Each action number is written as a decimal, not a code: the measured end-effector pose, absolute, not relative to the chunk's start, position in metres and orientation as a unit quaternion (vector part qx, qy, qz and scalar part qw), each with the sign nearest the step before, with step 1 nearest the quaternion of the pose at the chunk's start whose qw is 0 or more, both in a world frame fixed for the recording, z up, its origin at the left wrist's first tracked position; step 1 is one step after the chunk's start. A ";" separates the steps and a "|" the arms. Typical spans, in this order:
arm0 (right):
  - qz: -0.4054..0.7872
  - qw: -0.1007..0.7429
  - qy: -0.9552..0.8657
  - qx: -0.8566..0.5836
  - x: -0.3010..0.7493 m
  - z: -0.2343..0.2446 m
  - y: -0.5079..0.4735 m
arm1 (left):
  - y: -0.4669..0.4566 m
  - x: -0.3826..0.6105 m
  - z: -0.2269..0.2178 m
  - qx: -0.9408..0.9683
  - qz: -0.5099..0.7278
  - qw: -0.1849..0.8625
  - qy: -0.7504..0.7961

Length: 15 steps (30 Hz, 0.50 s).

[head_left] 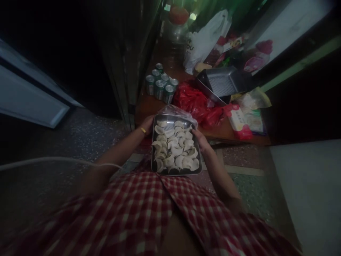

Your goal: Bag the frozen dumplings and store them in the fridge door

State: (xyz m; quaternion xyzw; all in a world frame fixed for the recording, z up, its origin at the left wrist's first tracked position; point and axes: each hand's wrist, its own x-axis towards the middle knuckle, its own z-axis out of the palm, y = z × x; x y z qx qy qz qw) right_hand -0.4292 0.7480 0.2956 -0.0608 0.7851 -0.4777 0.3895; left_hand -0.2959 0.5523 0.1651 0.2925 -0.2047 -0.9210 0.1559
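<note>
I carry a metal tray [153,167] filled with several pale dumplings [174,147] in front of my red checked apron. My left hand [146,125], with a gold ring on one finger, grips the tray's far left corner. At the tray's right edge, my right hand [201,140] holds on with its fingers curled round the rim. Clear plastic film [178,111] is bunched at the tray's far end.
Ahead lies a low wooden surface [149,105] with several green drink cans [161,85], a red plastic bag [197,101], a dark ribbed metal pan [223,83], white bags [205,39] and packets [238,122]. A dark doorframe [128,64] stands left; speckled floor [80,135] below.
</note>
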 end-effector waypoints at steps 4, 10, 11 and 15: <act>-0.482 0.385 0.786 -0.039 -0.426 0.294 0.746 | 0.537 -0.307 0.165 0.337 -0.870 0.254 -0.256; -0.500 0.398 0.769 0.029 -0.421 0.292 0.745 | 0.545 -0.288 0.157 0.298 -0.836 0.292 -0.356; -0.501 0.393 0.770 0.046 -0.419 0.292 0.743 | 0.551 -0.282 0.155 0.299 -0.833 0.286 -0.368; -0.484 0.377 0.787 0.061 -0.417 0.299 0.731 | 0.573 -0.261 0.157 0.336 -0.825 0.271 -0.364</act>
